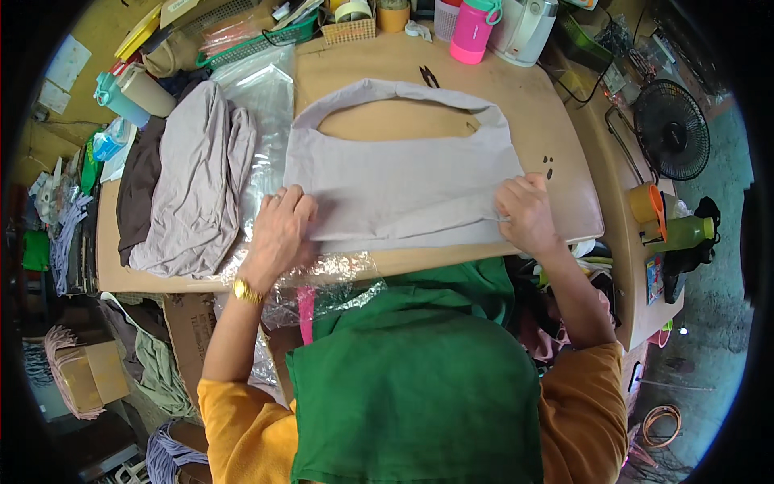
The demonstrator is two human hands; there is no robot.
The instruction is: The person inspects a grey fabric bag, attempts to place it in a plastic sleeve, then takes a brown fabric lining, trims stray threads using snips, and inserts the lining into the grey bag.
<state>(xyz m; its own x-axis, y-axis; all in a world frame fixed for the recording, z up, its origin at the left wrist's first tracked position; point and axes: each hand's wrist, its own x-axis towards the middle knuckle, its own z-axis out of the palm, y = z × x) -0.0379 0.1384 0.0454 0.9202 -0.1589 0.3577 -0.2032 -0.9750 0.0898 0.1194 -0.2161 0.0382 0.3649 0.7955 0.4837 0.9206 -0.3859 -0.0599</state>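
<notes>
A pale grey cloth bag (395, 181) lies flat on the tan table (556, 194), its wide strap making a loop at the far side. At the bag's near left corner, my left hand (282, 226) is closed on the fabric, fingers curled. My right hand (528, 211) grips the near right corner in the same way. Between the two hands the near edge is folded over in a long crease. To the left lies a heap of grey cloth (197, 185) beside dark brown cloth (139, 194). Clear plastic bags (270, 121) lie between the heap and the bag.
Small black snips (429, 77) lie beyond the strap. A pink bottle (472, 34), a white kettle (524, 31) and a green basket (266, 42) stand along the back. At the right are a black fan (671, 129) and an orange cup (647, 206). Crinkled clear plastic (330, 282) hangs over the near edge.
</notes>
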